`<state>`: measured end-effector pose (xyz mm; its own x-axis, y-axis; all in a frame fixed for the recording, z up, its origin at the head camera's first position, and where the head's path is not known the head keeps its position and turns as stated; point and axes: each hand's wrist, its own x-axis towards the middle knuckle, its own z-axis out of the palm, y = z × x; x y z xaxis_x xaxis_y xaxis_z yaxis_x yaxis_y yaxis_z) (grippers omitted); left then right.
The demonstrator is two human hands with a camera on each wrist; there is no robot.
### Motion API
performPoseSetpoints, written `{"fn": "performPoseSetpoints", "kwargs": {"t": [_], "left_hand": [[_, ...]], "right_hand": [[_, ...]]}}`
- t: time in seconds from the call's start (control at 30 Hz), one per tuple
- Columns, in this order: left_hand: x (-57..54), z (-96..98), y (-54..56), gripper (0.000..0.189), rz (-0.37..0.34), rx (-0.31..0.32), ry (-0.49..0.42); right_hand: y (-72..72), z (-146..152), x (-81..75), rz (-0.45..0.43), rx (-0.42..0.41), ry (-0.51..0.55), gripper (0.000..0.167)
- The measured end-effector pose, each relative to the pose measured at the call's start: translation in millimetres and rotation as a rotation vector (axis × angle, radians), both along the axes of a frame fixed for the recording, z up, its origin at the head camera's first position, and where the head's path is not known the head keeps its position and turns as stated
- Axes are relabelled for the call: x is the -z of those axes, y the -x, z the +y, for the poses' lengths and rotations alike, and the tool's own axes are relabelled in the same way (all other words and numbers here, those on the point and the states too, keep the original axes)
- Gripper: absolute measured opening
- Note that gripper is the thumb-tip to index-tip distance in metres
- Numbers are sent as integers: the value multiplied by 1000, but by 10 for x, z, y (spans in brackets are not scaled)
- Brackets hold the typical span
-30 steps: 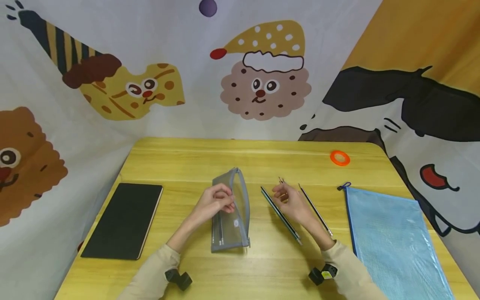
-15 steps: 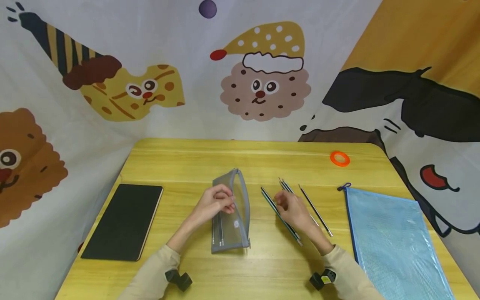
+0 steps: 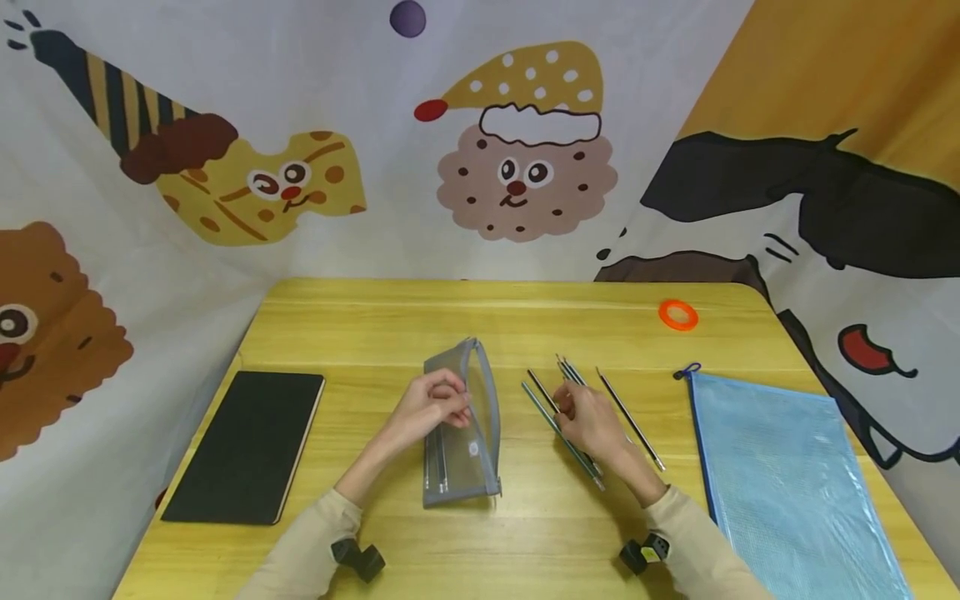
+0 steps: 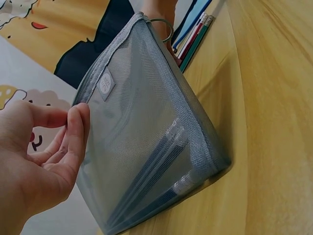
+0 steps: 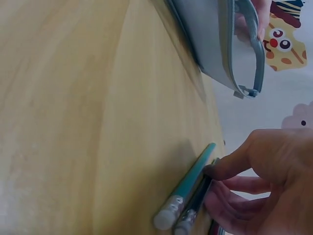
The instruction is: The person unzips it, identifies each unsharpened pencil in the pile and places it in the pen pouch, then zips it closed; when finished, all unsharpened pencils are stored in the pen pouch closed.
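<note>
My left hand (image 3: 431, 404) pinches the rim of a grey mesh pencil case (image 3: 456, 471), which stands on the table with its zipped mouth open to the right. Several pencils (image 4: 154, 169) show through the mesh in the left wrist view. Between thumb and fingers, my right hand (image 3: 592, 423) pinches a dark pencil (image 5: 196, 197). A green pencil (image 5: 190, 177) lies close beside it on the table. More pencils (image 3: 573, 372) poke out beyond the right hand, and a separate black-and-white pencil (image 3: 630, 419) lies to its right.
A black notebook (image 3: 247, 446) lies at the left. On the right is a blue zip pouch (image 3: 787, 483) with a cord loop. An orange ring (image 3: 678, 315) lies near the back edge of the wooden table (image 3: 375, 317). A printed cloth (image 3: 322, 50) hangs behind.
The right hand has moved from the other pencils to the left pair and taken hold of the dark pencil, which now lies apart from the green one. The left hand and case stay put.
</note>
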<state>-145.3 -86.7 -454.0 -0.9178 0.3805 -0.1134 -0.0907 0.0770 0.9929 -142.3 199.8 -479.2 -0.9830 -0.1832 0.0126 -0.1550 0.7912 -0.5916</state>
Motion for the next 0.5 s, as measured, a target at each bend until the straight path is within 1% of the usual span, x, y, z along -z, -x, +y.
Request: {"fn": "performPoseSetpoints", "kwargs": {"t": [0.17,0.23,0.33,0.4,0.5], "left_hand": [[1,14,5,18,2,9,5],[4,21,6,18,3,12,7],[8,28,5,18,1,11,9],[13,30,5,18,2,11,13],[15,34,4,18,1,11,18]], "right_hand": [[19,61,-37,49,-54,-64,26],[31,90,-64,42,-61,-79,26],[45,123,-108,-8,-55,-61,28],[57,139,-130,-20,-57,-47,30],[72,145,-162,0,-70,-18,30]]}}
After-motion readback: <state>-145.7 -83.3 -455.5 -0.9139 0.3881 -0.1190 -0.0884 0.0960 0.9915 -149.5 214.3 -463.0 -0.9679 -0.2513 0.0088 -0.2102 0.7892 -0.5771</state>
